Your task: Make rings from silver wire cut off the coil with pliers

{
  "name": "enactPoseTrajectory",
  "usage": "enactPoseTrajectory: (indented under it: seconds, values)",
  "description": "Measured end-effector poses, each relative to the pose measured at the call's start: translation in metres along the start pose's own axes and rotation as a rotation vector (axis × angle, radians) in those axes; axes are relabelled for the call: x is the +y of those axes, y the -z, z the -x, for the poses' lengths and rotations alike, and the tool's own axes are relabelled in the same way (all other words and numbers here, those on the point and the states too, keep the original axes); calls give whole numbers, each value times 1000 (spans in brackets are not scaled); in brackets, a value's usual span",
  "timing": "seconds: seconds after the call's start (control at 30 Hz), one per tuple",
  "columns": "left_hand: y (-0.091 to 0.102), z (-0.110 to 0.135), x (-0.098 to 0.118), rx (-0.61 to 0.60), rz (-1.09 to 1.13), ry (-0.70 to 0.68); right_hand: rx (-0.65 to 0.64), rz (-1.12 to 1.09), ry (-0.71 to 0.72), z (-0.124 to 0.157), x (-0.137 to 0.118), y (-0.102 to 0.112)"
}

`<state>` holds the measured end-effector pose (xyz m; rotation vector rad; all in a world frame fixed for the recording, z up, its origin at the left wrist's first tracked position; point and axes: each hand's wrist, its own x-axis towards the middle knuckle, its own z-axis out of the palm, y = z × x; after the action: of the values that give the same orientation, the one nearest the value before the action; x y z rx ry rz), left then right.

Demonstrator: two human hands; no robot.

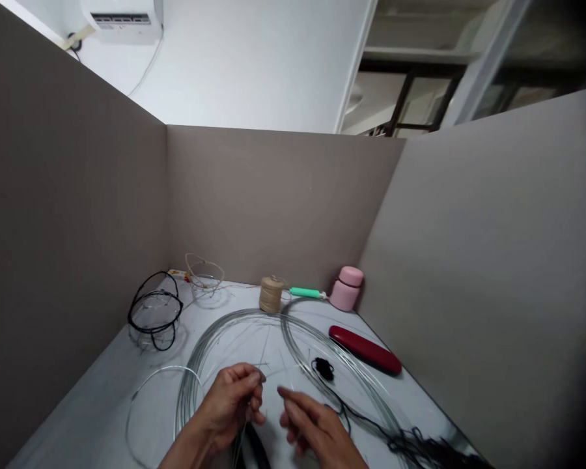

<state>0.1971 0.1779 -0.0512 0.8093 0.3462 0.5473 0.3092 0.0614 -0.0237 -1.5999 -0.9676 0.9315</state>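
My left hand (232, 404) pinches a thin wire strand (247, 426) between its fingers, above a large coil of silver wire (215, 345). My right hand (312, 423) is close beside it, fingers apart and nothing visible in them. A second loop of the silver wire (322, 342) overlaps the first. Just past my right fingers lies a small bundle of black wire (323, 369). A loose black wire tangle (420, 446) trails off toward the bottom right. A thin single wire loop (146, 404) rests left of my left hand.
On the white table (88, 407) stand a black wire basket frame (155, 311), a pale wire frame (204, 275), a twine spool (272, 294), a green-handled tool (304, 292), a pink bottle (346, 288) and a red case (364, 350). Grey partition walls (273, 202) bound three sides.
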Motion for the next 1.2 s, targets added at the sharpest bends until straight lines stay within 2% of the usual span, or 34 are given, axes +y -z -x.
enactPoseTrajectory:
  seconds: [0.07,0.17,0.3,0.5,0.73,0.87,0.97,1.07,1.2]
  values:
    - [-4,1,-5,-30,-19,19,85,-110,90,-9,-8,-3]
    - [-8,2,-9,-6,-66,18,147,-227,184,-14,-16,-7]
    - [-11,4,-6,21,-87,24,163,-278,207,-8,-19,-9]
    - [-14,6,-7,13,-100,20,344,-311,239,-10,-12,-10]
    - [-13,6,-9,-19,-84,120,387,-358,270,-16,-8,-12]
    - [-13,7,-14,-89,-103,159,367,-349,303,-17,-9,-8]
    - [-12,6,-19,-122,-156,111,333,-299,322,-17,-11,-5]
    - [-13,6,-19,-74,-184,37,353,-356,299,-17,-9,-4]
    - [-17,9,-14,-74,-189,53,347,-451,276,-18,-3,-1]
